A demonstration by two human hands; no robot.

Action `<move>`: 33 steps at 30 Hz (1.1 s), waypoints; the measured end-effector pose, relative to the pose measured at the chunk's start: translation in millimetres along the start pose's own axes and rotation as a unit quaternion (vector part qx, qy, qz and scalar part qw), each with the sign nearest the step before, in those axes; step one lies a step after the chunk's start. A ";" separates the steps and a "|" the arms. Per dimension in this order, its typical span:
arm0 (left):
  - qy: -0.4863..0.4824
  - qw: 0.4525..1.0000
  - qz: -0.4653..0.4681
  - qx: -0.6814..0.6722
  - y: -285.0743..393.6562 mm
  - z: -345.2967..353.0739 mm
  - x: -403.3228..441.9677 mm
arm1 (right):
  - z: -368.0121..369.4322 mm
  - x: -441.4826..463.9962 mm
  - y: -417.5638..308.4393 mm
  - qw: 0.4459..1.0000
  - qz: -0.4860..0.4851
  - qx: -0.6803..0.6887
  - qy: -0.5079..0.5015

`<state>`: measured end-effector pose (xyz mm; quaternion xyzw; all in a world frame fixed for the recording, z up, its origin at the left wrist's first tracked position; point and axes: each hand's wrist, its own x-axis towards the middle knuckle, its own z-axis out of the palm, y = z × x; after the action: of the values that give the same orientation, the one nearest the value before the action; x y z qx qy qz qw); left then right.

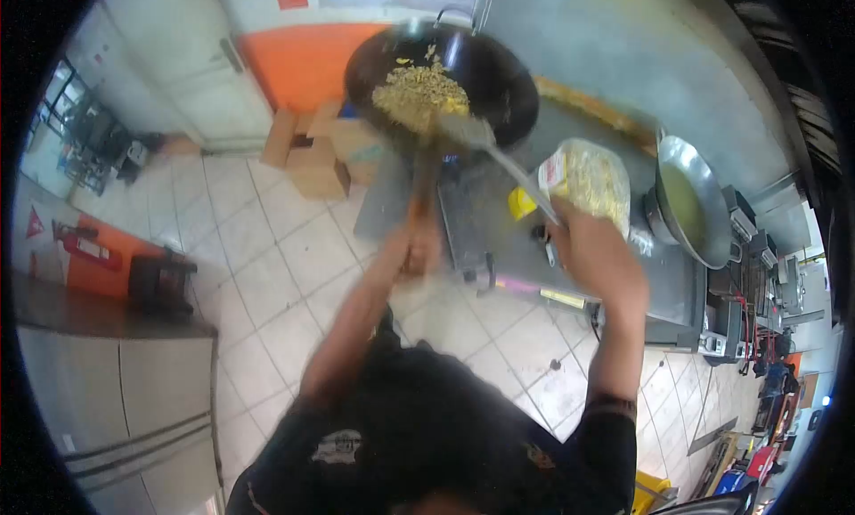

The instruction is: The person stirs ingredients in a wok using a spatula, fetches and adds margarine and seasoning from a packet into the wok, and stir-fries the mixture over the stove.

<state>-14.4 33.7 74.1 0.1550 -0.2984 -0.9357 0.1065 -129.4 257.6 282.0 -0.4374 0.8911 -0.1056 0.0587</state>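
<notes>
Head view: wok (pixel 499 83) sits ahead of my L hand (pixel 419 245), at the far end of its handle (pixel 427 181); that hand's clenched round the handle, a bit blurred. R hand (pixel 595 255) is right of & nearer than the wok, gripping a metal utensil (pixel 524 178); shaft runs up-left to its blurry head at the wok's near side. Can't tell if it's touching the food (pixel 423 96). Wok's dark, wide & round, w/ shiny patches inside; food's a loose, grainy, brownish-yellow heap, mostly on the L side, w/ brighter yellow bits. Clear pkg of yellowish stuff (pixel 590 183) is on the counter (pixel 494 230), just beyond my R hand; metal pan (pixel 684 154) w/ yellowish liquid is farther R.
</notes>
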 end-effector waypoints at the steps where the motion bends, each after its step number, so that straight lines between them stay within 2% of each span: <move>1: 0.030 0.998 0.035 0.045 -2.9 3.1 -12.9 | 6.3 31.4 4.1 0.996 -0.035 -0.056 -0.053; 3: 0.042 0.998 -0.031 0.019 -15.4 2.4 -38.5 | 1.3 45.6 -10.4 0.998 0.014 0.011 -0.064; 6: 0.035 0.994 -0.100 -0.006 0.3 11.3 -41.8 | -25.5 10.9 -22.0 1.000 -0.002 0.011 0.013; 8: -0.041 0.990 -0.114 -0.067 -2.3 31.2 -92.3 | -19.9 -20.5 -5.7 0.999 -0.011 0.010 0.049; 9: -0.079 0.985 -0.123 -0.096 -3.7 41.2 -117.7 | -8.8 -19.1 5.7 0.974 -0.142 -0.052 0.168; 10: -0.072 0.990 -0.098 -0.075 -6.4 26.8 -96.3 | -14.9 -5.9 -1.7 0.991 -0.088 -0.030 0.093; 11: -0.039 0.998 -0.042 -0.019 -0.4 8.8 -36.6 | -15.4 7.4 -11.8 1.000 -0.027 -0.004 -0.005; 13: 0.012 1.000 0.016 0.010 12.4 13.0 -12.6 | -22.7 34.7 -34.4 0.988 0.071 0.089 -0.108; 14: 0.015 1.000 0.009 -0.002 10.8 13.5 -13.4 | -10.4 36.9 -23.8 0.995 0.042 0.049 -0.074; 17: -0.017 0.998 -0.062 -0.021 -26.5 -13.3 -49.6 | -17.9 -22.8 -8.9 0.998 0.033 0.050 0.000; 18: -0.020 0.996 -0.076 -0.044 -39.3 -19.6 -59.2 | -9.8 -27.9 6.7 0.990 -0.085 -0.031 0.110; 21: 0.076 0.997 -0.017 0.027 -36.9 -31.3 -5.7 | -0.3 -0.4 -8.6 0.999 -0.001 0.029 -0.023; 24: -0.010 0.998 0.039 -0.058 -7.1 9.6 -10.8 | 16.1 16.8 -15.8 0.998 0.004 0.057 -0.011; 26: -0.135 0.991 0.005 0.020 -43.6 -45.9 -28.7 | 7.8 1.7 -9.0 0.999 0.013 0.039 -0.016; 27: -0.110 0.992 -0.054 -0.037 -48.5 -53.1 -24.8 | 7.7 -23.7 -5.1 0.998 0.058 0.020 -0.008; 28: -0.076 0.986 -0.109 -0.096 -42.9 -42.2 -27.1 | 4.0 -32.4 -2.4 0.989 -0.064 -0.071 0.110; 29: -0.100 0.990 -0.084 -0.050 -22.0 -37.1 -5.2 | 8.7 -23.0 -3.7 0.995 -0.038 -0.050 0.075; 31: -0.093 0.993 -0.075 -0.003 -30.9 -28.3 -26.5 | 19.3 -5.6 -4.9 1.000 0.020 -0.015 0.007; 32: -0.077 0.989 0.085 0.099 -8.1 9.0 -18.1 | 15.3 25.6 -8.9 0.999 -0.053 0.009 0.003; 33: -0.073 0.995 0.029 -0.069 18.0 28.8 -11.1 | 6.9 47.4 -18.5 0.992 0.044 0.080 -0.084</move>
<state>-12.4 37.6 109.6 0.0703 -0.2442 -0.9594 0.1221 -142.8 208.1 279.2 -0.3988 0.8901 -0.1368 0.1733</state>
